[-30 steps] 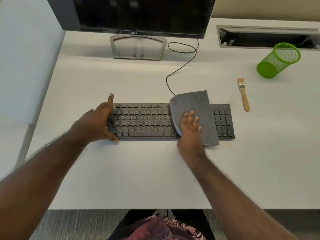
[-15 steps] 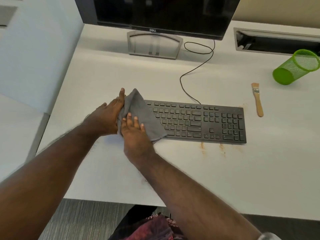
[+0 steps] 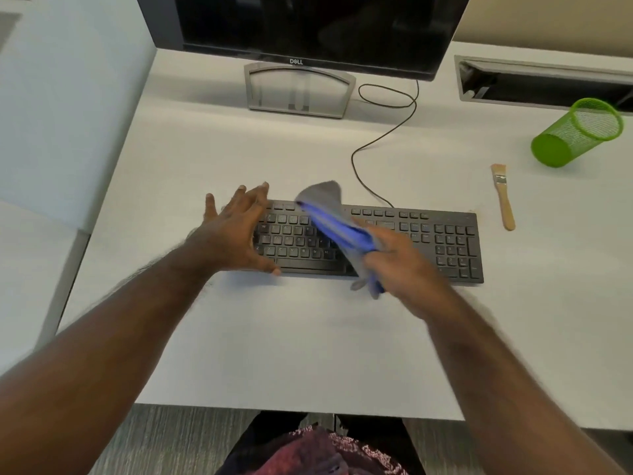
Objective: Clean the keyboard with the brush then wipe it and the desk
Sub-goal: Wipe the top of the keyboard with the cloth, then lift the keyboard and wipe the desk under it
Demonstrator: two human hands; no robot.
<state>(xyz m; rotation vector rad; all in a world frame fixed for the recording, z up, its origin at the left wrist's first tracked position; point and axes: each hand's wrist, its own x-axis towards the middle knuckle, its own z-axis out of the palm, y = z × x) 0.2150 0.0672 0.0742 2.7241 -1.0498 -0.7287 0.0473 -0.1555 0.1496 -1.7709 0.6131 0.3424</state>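
A black keyboard [image 3: 428, 238] lies across the middle of the white desk [image 3: 308, 337]. My right hand [image 3: 400, 265] grips a grey and blue cloth [image 3: 332, 217], which is lifted and bunched above the keys and blurred by motion. My left hand [image 3: 236, 231] is spread open, with straight fingers, over the keyboard's left end, its thumb at the front edge. A wooden-handled brush [image 3: 503, 197] lies on the desk just right of the keyboard, untouched.
A monitor [image 3: 308, 25] on a grey stand [image 3: 298, 90] sits behind the keyboard, whose cable [image 3: 376, 145] loops across the desk. A green mesh cup [image 3: 575, 132] lies tipped at the far right, near a cable slot [image 3: 548, 84]. A partition wall stands on the left.
The cloth came off the keyboard's left end and now hangs bunched in my right hand over the middle. My left hand let go of it and opened. The view shifted slightly.
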